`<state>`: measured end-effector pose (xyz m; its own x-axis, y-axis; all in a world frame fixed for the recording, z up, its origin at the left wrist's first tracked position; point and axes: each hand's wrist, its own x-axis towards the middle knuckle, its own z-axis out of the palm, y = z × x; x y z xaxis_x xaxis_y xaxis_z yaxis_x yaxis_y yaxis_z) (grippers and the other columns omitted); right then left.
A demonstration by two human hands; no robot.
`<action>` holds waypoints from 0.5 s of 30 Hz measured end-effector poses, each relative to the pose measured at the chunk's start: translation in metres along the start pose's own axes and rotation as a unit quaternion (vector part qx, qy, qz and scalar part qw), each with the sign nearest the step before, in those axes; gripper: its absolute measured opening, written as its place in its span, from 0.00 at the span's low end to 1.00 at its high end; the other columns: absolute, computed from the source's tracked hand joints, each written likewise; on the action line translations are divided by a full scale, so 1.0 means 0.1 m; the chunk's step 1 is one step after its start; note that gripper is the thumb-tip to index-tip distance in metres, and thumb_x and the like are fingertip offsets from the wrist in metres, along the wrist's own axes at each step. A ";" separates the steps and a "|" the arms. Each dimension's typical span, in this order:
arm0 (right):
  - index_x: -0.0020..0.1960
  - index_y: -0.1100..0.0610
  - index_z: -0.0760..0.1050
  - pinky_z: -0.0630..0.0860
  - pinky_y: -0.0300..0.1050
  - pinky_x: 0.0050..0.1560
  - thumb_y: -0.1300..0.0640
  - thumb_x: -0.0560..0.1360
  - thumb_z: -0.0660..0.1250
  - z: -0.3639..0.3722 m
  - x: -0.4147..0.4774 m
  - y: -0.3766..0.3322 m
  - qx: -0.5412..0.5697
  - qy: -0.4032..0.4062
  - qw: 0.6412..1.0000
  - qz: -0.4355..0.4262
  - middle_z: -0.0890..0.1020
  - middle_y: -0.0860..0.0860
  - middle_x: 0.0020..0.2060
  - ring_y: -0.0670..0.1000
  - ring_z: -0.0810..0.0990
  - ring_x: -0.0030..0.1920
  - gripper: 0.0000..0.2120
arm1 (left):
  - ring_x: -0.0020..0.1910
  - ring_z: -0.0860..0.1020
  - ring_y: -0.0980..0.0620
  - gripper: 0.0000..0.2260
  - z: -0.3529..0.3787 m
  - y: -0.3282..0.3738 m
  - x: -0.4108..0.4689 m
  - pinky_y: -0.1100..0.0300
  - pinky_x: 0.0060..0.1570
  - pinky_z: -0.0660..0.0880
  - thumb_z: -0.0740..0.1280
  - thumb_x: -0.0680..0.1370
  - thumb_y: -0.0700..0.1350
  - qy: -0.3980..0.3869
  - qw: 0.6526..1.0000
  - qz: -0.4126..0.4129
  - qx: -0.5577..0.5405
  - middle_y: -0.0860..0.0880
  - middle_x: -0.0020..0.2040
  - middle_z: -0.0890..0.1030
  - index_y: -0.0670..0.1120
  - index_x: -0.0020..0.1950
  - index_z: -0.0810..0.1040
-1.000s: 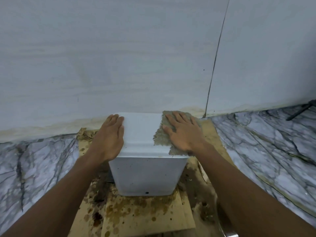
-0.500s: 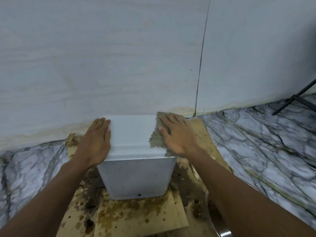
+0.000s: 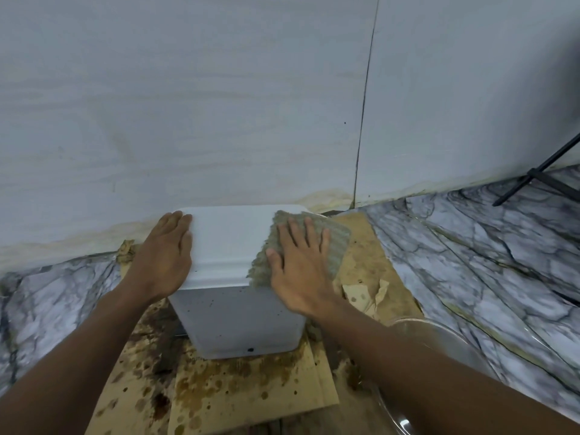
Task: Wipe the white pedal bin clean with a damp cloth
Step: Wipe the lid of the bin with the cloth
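The white pedal bin stands against the wall on stained cardboard, its lid closed and its front face speckled with dark spots. My left hand lies flat against the bin's left edge, fingers together, steadying it. My right hand presses flat on a grey-green ribbed cloth spread over the right part of the lid and hanging over its right edge. The pedal is hidden.
Brown-stained cardboard sheets lie under and in front of the bin on a marble-patterned floor. A clear bowl rim shows under my right forearm. A black stand leg crosses the far right. A pale wall rises directly behind.
My right hand and the cloth have slid toward the lid's near right edge, the cloth now hanging further off the side. The left hand stays on the bin. The view has shifted.
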<state>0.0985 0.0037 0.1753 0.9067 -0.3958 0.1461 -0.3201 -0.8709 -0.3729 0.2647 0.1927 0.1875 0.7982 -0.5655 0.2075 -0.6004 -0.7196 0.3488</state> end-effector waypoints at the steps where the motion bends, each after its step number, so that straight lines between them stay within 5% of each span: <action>1: 0.81 0.55 0.46 0.29 0.59 0.76 0.42 0.83 0.41 -0.01 0.02 0.02 0.017 0.005 1.000 0.010 0.46 0.52 0.81 0.54 0.35 0.80 0.31 | 0.81 0.54 0.45 0.23 0.00 0.01 0.00 0.57 0.77 0.47 0.51 0.86 0.46 -0.002 1.000 -0.001 0.002 0.42 0.81 0.58 0.41 0.80 0.59; 7: 0.81 0.57 0.45 0.32 0.61 0.77 0.42 0.84 0.42 -0.06 0.08 0.04 0.018 -0.009 0.999 0.037 0.45 0.53 0.81 0.55 0.35 0.80 0.31 | 0.80 0.54 0.44 0.22 0.02 0.05 0.02 0.57 0.77 0.47 0.50 0.86 0.46 -0.002 1.000 0.001 0.003 0.41 0.80 0.59 0.40 0.80 0.60; 11: 0.81 0.54 0.42 0.34 0.64 0.76 0.41 0.83 0.38 -0.07 -0.02 -0.06 -0.090 -0.034 0.992 -0.077 0.44 0.51 0.81 0.57 0.37 0.80 0.31 | 0.80 0.54 0.45 0.22 -0.02 -0.02 -0.03 0.57 0.77 0.46 0.51 0.86 0.46 -0.003 1.000 -0.005 -0.003 0.42 0.80 0.58 0.40 0.80 0.60; 15: 0.82 0.51 0.43 0.37 0.58 0.78 0.41 0.84 0.42 -0.09 0.03 -0.07 -0.079 -0.059 0.979 -0.180 0.46 0.48 0.81 0.53 0.38 0.80 0.29 | 0.81 0.53 0.46 0.23 -0.02 0.01 -0.03 0.57 0.77 0.46 0.50 0.86 0.47 -0.014 1.000 -0.007 0.005 0.43 0.81 0.57 0.40 0.80 0.59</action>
<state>0.1013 0.0057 0.1866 0.9910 -0.0262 0.1315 -0.0037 -0.9857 -0.1684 0.2616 0.1940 0.1892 0.8045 -0.5669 0.1770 -0.5904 -0.7310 0.3422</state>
